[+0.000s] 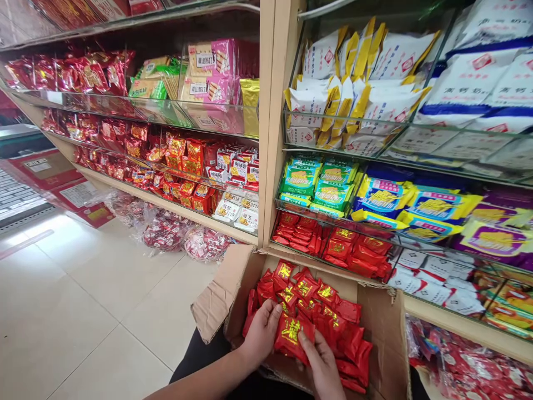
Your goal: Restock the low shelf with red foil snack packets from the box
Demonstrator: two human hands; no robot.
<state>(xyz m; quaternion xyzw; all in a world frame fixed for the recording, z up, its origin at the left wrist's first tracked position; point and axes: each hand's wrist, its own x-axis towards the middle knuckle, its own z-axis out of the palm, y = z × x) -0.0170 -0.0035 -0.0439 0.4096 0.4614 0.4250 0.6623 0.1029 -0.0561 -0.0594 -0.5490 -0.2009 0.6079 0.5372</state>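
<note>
Between my two hands is a red packet (293, 335) with gold characters on it, held over an open cardboard box (385, 341). My left hand (261, 333) pinches its left edge with thumb and fingers. On the packet's right side, my right hand (320, 361) grips with the thumb on top; its other fingers are partly hidden. Many similar red packets (306, 286) fill the box below and behind my hands. One flap (222, 294) of the box folds out to the left.
Shelves behind the box hold red packets (341, 244), green biscuit packs (333, 180), blue-and-yellow packs (381, 194) and white packs (325, 55). A wooden upright (270, 122) divides the shelving. Clear bags of packets (164, 230) lie on the tiled floor (104, 300) at left.
</note>
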